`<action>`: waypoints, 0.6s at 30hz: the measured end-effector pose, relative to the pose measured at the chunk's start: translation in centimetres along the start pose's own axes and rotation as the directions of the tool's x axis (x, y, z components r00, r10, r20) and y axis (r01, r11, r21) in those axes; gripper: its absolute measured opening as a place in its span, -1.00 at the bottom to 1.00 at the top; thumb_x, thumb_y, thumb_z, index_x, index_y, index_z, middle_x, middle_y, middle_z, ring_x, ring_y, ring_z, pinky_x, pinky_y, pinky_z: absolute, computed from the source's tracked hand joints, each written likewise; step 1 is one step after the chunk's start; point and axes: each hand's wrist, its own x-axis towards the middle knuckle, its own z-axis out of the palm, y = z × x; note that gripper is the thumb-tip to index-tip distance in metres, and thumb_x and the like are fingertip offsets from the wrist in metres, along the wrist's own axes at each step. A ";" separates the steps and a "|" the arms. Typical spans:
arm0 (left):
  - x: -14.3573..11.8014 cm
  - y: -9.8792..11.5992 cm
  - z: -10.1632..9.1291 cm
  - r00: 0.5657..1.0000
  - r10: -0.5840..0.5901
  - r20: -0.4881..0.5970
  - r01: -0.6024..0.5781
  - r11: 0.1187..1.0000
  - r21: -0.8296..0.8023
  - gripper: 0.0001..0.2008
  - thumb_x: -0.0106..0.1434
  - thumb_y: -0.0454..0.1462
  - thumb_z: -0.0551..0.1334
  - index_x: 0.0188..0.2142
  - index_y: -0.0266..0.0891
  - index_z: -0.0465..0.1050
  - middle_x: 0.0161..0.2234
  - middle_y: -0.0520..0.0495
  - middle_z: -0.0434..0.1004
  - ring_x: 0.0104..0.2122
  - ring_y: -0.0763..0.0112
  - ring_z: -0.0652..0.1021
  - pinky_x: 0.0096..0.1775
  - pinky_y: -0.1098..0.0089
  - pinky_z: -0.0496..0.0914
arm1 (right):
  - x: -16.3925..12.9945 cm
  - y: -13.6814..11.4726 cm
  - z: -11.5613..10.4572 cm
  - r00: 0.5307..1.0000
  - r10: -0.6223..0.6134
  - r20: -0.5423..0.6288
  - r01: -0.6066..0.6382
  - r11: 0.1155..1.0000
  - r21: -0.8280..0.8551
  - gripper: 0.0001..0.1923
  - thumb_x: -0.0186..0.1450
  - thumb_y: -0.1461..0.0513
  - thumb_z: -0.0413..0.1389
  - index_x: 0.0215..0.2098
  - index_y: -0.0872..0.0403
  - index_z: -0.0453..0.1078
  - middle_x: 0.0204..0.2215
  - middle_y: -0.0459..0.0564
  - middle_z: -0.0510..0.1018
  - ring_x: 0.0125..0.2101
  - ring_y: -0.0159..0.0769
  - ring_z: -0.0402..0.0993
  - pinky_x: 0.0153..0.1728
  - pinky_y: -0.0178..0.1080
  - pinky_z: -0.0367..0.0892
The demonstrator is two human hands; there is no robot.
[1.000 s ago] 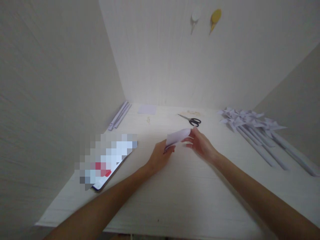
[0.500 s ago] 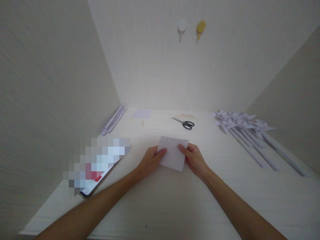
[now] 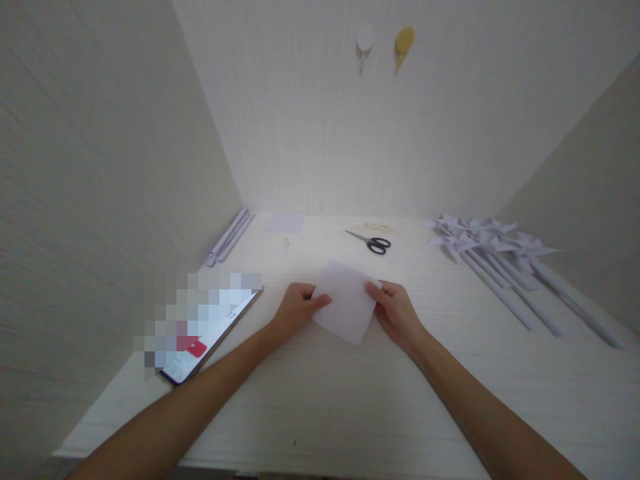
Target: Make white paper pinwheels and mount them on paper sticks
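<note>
A square sheet of white paper [image 3: 346, 303] is held turned at a slant above the middle of the table. My left hand [image 3: 299, 308] pinches its left edge, with the thumb lying on top and the fingers hidden underneath. On the opposite side, my right hand [image 3: 395, 310] grips the right edge the same way, near a corner. Beyond the paper lies a pair of scissors [image 3: 373, 243] with black handles, blades pointing left.
White paper pinwheels [image 3: 465, 237] on rolled paper sticks lie at the right. Rolled paper tubes [image 3: 230, 237] rest against the left wall, near a flat paper sheet [image 3: 285, 223]. A lit phone [image 3: 215, 343] lies left of my forearm. Two hooks [image 3: 404, 41] are on the back wall.
The paper has turned clockwise a little between my hands, which still grip its two sides. My hands have moved slightly apart. The view has shifted a little.
</note>
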 end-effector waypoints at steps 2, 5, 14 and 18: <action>0.4 -0.3 -0.3 0.996 0.012 -0.091 -0.017 0.999 -0.047 -0.62 -0.16 -0.10 0.25 -0.79 -0.33 0.17 -0.79 0.14 0.08 -0.73 0.67 0.12 -0.67 0.56 -0.04 | 0.1 -0.1 -0.1 0.999 -0.013 -0.030 0.013 1.000 -0.008 -0.75 0.02 0.12 0.16 -0.65 0.16 0.40 -0.69 -0.10 0.42 -0.63 -0.48 0.27 -0.56 -0.38 0.18; 1.0 -0.6 -0.6 0.972 -0.007 -0.233 -0.043 0.977 -0.207 -0.62 -0.16 -0.13 0.28 -0.79 -0.31 0.13 -0.81 0.17 0.06 -0.74 0.68 0.10 -0.68 0.57 -0.04 | 0.2 -0.2 -0.1 0.996 -0.037 -0.078 0.032 0.997 -0.069 -0.67 0.02 0.11 0.16 -0.75 0.16 0.32 -0.81 -0.17 0.30 -0.76 -0.57 0.09 -0.74 -0.43 -0.01; 0.5 0.2 0.7 0.997 -0.024 -0.069 -0.027 0.754 -0.656 -0.66 -0.04 -0.09 0.23 -0.40 -0.35 0.41 -0.42 -0.12 0.50 -0.38 0.40 0.47 -0.30 0.41 0.33 | 0.1 -0.3 0.3 0.988 -0.016 -0.154 0.007 0.998 -0.059 -0.69 -0.05 0.10 0.20 -0.74 0.19 0.36 -0.82 -0.08 0.40 -0.78 -0.55 0.24 -0.75 -0.49 0.09; 0.1 -0.3 1.1 0.999 -0.050 -0.014 0.035 0.852 -0.523 -0.68 -0.10 -0.22 0.30 -0.33 -0.38 0.42 -0.39 -0.15 0.52 -0.38 0.32 0.49 -0.28 0.33 0.34 | -0.1 -0.2 0.5 0.994 0.025 -0.104 -0.033 0.997 -0.070 -0.68 -0.04 0.08 0.19 -0.73 0.19 0.36 -0.81 -0.06 0.42 -0.78 -0.53 0.27 -0.76 -0.48 0.12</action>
